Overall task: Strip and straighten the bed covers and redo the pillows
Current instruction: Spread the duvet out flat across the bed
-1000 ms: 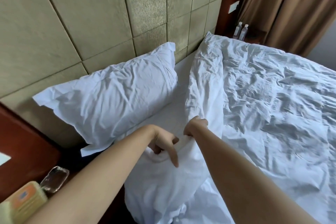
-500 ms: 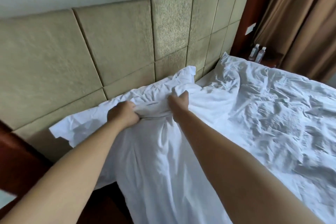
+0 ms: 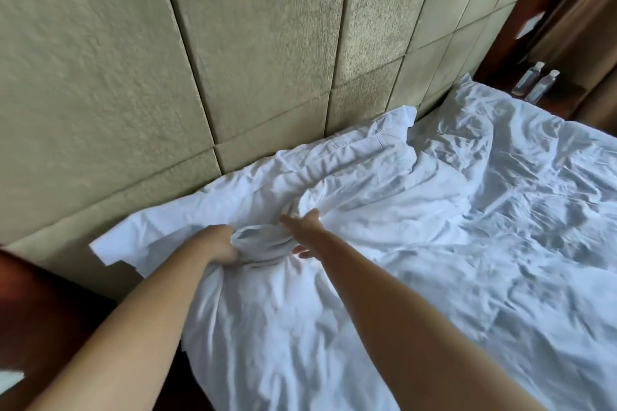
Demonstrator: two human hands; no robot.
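Two bottles (image 3: 534,83) stand on a dark shelf (image 3: 567,90) beyond the bed's far corner, beside a brown curtain (image 3: 581,20); a padded headboard (image 3: 233,60) fills the view above the bed. The white duvet (image 3: 434,243) covers most of the pillow (image 3: 160,230), whose long axis runs along the headboard with one flap corner pointing left. The left hand (image 3: 217,243) grips a bunched roll of duvet edge. The right hand (image 3: 305,227) has its fingers spread, resting on the fabric and gripping nothing. Half a second ago both hands clutched the edge lower on the pillow; the duvet now lies higher.
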